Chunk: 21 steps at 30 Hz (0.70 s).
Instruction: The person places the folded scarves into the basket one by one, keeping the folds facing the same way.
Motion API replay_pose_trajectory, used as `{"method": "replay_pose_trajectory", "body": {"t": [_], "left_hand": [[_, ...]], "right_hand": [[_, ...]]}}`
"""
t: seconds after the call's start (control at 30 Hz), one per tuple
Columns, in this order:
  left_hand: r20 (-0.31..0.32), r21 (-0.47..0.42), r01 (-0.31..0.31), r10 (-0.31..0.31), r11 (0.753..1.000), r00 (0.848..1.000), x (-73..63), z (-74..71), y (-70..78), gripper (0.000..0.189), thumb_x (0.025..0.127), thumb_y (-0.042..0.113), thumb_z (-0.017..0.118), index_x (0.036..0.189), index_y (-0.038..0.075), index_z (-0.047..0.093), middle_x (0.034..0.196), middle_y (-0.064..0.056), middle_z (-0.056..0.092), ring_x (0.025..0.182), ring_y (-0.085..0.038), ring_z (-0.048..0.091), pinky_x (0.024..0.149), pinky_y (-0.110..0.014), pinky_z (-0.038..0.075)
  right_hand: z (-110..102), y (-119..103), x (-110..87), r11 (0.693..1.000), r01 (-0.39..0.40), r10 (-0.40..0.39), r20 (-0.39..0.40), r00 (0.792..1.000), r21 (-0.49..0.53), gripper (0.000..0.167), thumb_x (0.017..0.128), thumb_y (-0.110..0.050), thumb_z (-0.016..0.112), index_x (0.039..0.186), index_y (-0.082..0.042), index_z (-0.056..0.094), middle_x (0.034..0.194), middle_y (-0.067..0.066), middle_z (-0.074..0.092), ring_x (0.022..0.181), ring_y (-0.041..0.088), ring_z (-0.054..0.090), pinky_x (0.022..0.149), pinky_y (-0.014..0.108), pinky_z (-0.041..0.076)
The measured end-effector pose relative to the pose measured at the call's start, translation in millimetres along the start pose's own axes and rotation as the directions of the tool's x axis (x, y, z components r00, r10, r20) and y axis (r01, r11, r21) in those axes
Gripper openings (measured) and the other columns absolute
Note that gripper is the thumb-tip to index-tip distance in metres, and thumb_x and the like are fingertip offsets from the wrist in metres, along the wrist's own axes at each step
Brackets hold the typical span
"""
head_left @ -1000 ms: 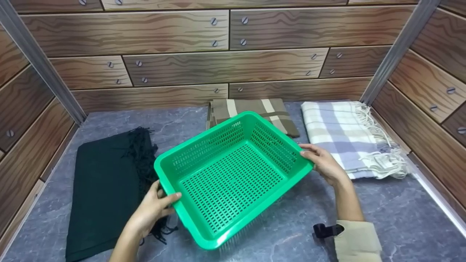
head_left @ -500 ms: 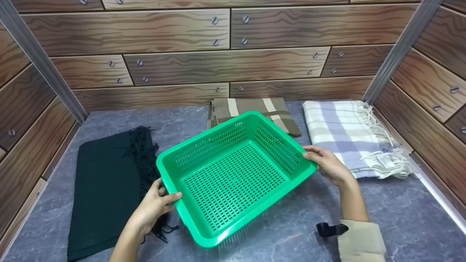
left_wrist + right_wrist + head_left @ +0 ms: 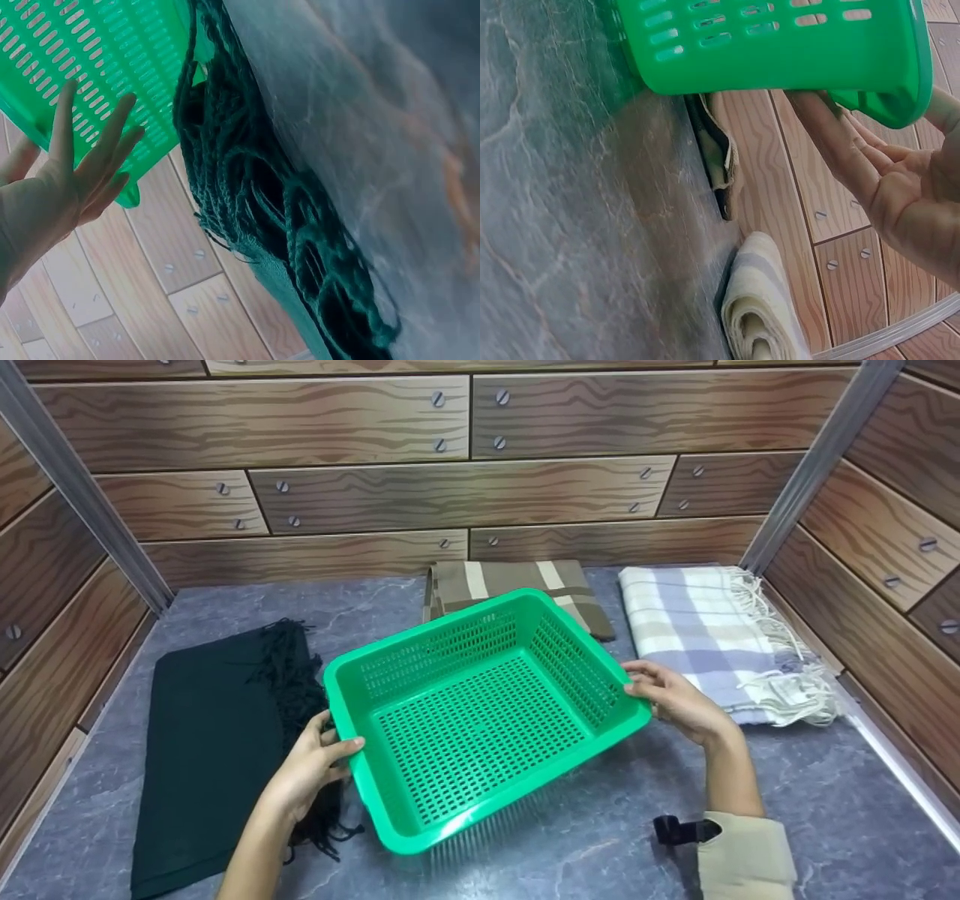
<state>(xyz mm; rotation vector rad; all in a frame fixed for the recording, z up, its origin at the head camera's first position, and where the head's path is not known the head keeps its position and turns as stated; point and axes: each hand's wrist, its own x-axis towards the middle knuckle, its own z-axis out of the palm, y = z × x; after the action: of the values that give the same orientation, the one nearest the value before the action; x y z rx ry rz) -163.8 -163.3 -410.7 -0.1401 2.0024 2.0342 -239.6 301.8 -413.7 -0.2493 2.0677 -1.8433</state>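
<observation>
An empty green plastic basket (image 3: 480,731) with slotted walls is held slightly askew over the middle of the table. My left hand (image 3: 304,769) grips the rim of its left end, thumb over the top. In the left wrist view, the fingers (image 3: 103,154) spread along the outer wall. At the basket's right end my right hand (image 3: 679,701) holds the rim between thumb and fingers. The right wrist view shows those fingers (image 3: 836,146) running beneath the rim on the outside. The basket's underside hangs close over the grey marbled tabletop (image 3: 600,810).
A folded dark green fringed shawl (image 3: 214,750) lies at the left, its tassels beside my left hand. Behind the basket is a folded brown striped cloth (image 3: 510,577), partly hidden. A white and lavender checked fringed blanket (image 3: 694,637) lies at the right. Wood-patterned walls (image 3: 360,499) enclose the table.
The basket has turned slightly clockwise, its left end moving a little away from me and its near edge now more level. Both hands have kept their grip; the cloths have stayed put.
</observation>
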Motion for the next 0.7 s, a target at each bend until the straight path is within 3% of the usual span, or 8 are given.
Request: {"method": "replay_pose_trajectory", "body": {"t": [0.23, 0.47, 0.7], "left_hand": [[-0.025, -0.002, -0.013, 0.013, 1.0, 1.0, 6.2, -1.8, 1.4, 0.074, 0.093, 0.01, 0.053, 0.143, -0.001, 0.0, 0.134, -0.03, 0.033, 0.112, -0.039, 0.047, 0.085, -0.044, 0.045], [-0.058, 0.011, -0.033, 0.033, 0.999, 0.998, 10.6, 1.1, 3.4, 0.064, 0.096, 0.008, 0.047, 0.143, -0.002, 0.005, 0.129, -0.03, 0.04, 0.102, -0.033, 0.055, 0.08, -0.04, 0.048], [-0.053, 0.096, -0.027, 0.033, 0.995, 0.998, 6.5, 5.8, 6.0, 0.068, 0.097, 0.016, 0.047, 0.144, -0.001, -0.001, 0.134, -0.03, 0.034, 0.109, -0.037, 0.05, 0.084, -0.045, 0.045]], "right_hand": [[0.1, 1.2, -3.8, 1.0, -0.002, 0.003, 0.038, 0.999, -0.007, 0.056, 0.093, -0.009, 0.053, 0.135, 0.008, 0.022, 0.113, 0.018, 0.05, 0.095, 0.021, 0.056, 0.081, 0.035, 0.048], [-1.8, -1.2, -7.4, 0.995, -0.026, 0.03, 0.042, 0.999, -0.096, 0.06, 0.092, -0.013, 0.055, 0.138, 0.005, 0.02, 0.121, 0.022, 0.043, 0.098, 0.024, 0.053, 0.083, 0.039, 0.046], [-0.4, -2.5, -5.8, 0.995, -0.027, 0.027, 0.007, 1.0, -0.095, 0.06, 0.093, -0.018, 0.056, 0.139, 0.003, 0.022, 0.116, 0.021, 0.044, 0.096, 0.023, 0.054, 0.082, 0.038, 0.047]]}}
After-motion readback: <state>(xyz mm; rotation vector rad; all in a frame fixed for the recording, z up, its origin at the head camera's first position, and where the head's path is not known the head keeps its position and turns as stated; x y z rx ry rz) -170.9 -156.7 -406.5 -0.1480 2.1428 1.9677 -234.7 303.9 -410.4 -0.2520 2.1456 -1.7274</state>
